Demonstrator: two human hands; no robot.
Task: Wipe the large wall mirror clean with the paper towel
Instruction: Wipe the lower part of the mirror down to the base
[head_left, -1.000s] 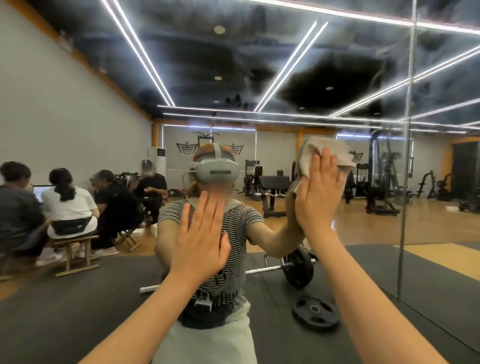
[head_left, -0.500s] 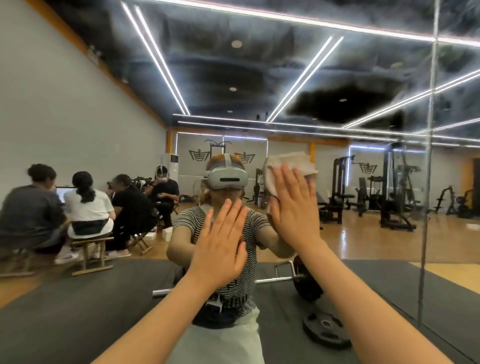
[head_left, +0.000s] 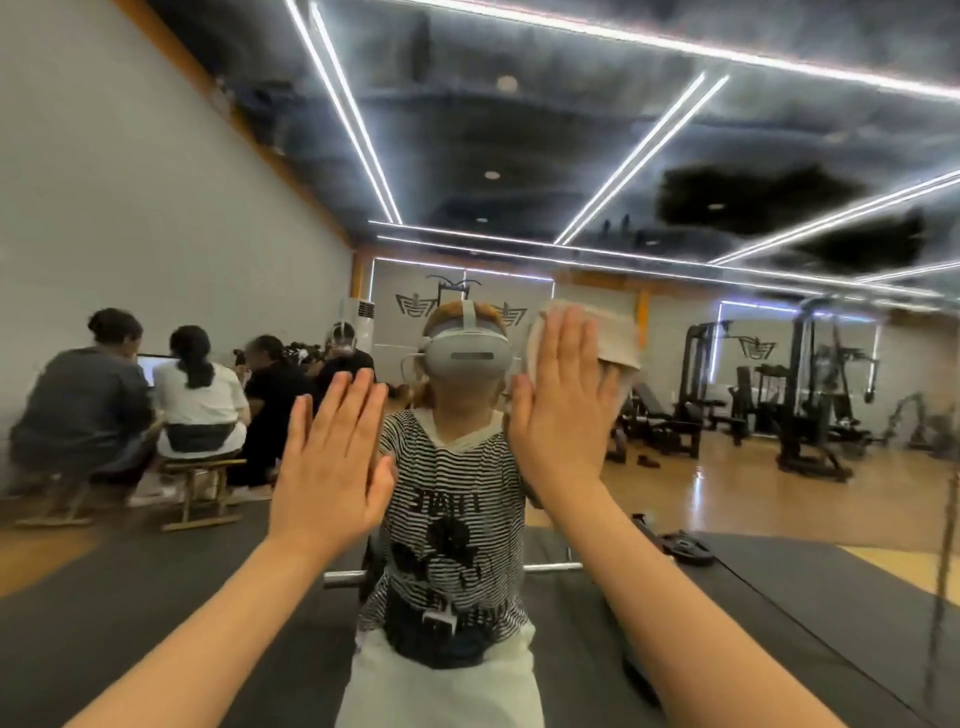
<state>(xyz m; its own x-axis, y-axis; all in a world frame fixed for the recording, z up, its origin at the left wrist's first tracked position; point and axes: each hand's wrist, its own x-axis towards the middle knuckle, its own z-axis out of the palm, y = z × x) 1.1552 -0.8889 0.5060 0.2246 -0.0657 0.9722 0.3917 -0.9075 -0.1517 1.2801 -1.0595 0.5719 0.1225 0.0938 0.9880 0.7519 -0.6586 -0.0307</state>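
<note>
The right hand (head_left: 563, 400) presses the paper towel (head_left: 615, 340) flat against the mirror (head_left: 156, 182) with straight fingers, towel edge above the grip, while the left hand (head_left: 330, 462) rests open and empty beside it.

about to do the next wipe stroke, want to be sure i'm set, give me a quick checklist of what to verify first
1. Paper towel under right hand: ok, palm flat over it.
2. Towel flat on the wall mirror: cannot tell, its right side looks bunched.
3. Left hand clear of the towel: ok, open and apart from it.
4. Glass ahead free of obstacles: ok.
5. Smears left on the glass: cannot tell, picture blurred.
</note>
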